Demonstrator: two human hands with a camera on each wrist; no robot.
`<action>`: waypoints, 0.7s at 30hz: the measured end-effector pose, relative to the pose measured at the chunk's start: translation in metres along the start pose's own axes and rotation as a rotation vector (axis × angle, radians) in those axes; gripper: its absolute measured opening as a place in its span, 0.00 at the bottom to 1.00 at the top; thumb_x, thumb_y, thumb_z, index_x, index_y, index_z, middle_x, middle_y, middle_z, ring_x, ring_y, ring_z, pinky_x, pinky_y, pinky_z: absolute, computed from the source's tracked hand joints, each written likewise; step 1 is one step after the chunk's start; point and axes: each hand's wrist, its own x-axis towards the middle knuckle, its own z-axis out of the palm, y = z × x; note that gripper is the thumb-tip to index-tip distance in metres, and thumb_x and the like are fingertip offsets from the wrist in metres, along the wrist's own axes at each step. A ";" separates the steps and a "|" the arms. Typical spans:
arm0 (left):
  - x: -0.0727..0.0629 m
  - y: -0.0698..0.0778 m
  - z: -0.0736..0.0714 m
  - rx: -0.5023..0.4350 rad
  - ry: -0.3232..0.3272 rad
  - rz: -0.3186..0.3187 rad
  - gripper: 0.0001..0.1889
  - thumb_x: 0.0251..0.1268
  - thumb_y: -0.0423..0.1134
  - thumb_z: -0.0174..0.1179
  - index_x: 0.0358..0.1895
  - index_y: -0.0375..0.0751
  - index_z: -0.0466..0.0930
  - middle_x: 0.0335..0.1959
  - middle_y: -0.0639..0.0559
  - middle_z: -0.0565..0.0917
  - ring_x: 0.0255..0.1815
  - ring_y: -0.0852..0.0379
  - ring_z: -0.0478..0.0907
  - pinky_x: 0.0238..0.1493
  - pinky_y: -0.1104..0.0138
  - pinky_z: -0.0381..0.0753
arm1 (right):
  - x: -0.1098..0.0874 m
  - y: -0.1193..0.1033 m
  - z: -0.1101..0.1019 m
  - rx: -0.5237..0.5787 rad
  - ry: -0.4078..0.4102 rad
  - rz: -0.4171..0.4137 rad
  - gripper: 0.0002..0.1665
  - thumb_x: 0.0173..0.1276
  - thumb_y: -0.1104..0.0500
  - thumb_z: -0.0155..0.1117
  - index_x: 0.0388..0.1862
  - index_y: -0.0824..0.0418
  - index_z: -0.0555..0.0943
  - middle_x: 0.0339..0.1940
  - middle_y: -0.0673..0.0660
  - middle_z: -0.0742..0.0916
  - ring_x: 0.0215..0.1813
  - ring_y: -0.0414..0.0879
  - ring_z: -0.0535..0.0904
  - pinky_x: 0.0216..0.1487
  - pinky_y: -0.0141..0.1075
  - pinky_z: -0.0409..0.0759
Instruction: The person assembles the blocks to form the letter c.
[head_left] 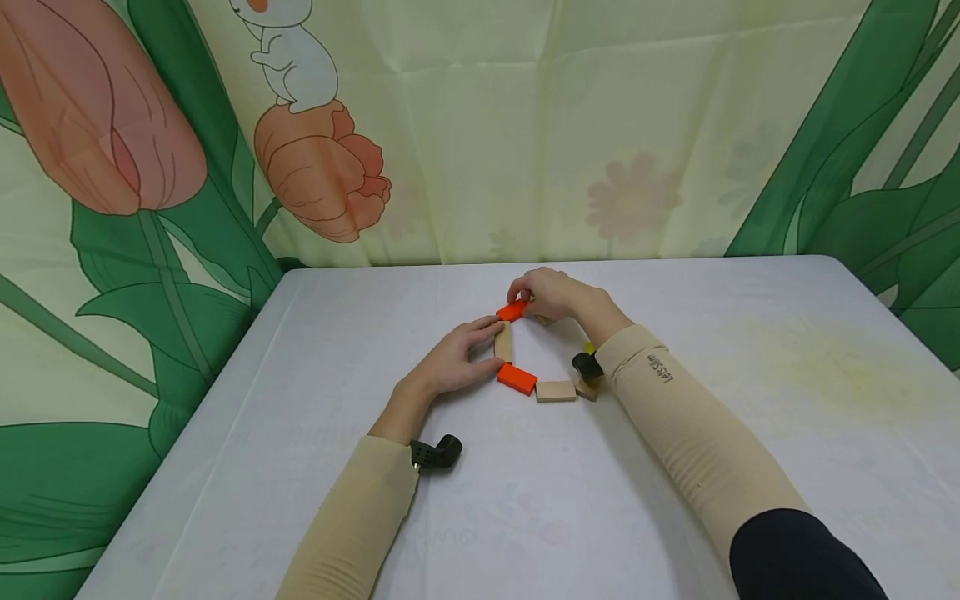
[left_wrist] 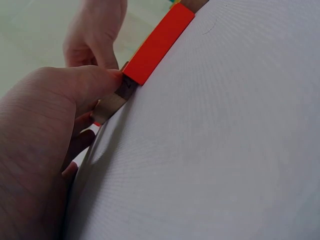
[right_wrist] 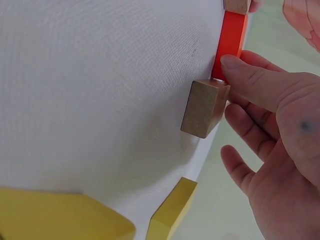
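Note:
On the white table, rectangular blocks stand in a partial ring. My right hand (head_left: 551, 293) pinches the far red block (right_wrist: 231, 37) between thumb and fingers. My left hand (head_left: 453, 358) rests at the ring's left side, its fairly straight fingers and thumb bracketing a plain wooden block (head_left: 503, 342). In the left wrist view, the left thumb tip touches the corner where the near red block (left_wrist: 159, 44) meets the wooden one. Another wooden block (right_wrist: 205, 107) adjoins the far red block, beside my right fingers. The head view hides much of it behind the right hand.
A wooden block (head_left: 555, 392) continues the ring at the near side, with another wooden block (head_left: 587, 389) beside it. Yellow blocks (right_wrist: 172, 210) stand along the right side, partly hidden by the right wrist camera (head_left: 587, 365). Behind the table hangs a printed curtain (head_left: 480, 133).

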 end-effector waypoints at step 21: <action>0.000 -0.001 0.001 -0.004 -0.012 -0.014 0.33 0.69 0.47 0.61 0.76 0.48 0.67 0.79 0.59 0.60 0.77 0.51 0.57 0.74 0.52 0.59 | 0.003 0.001 0.002 0.016 0.008 -0.007 0.16 0.71 0.68 0.63 0.56 0.58 0.83 0.48 0.60 0.82 0.48 0.54 0.75 0.49 0.43 0.77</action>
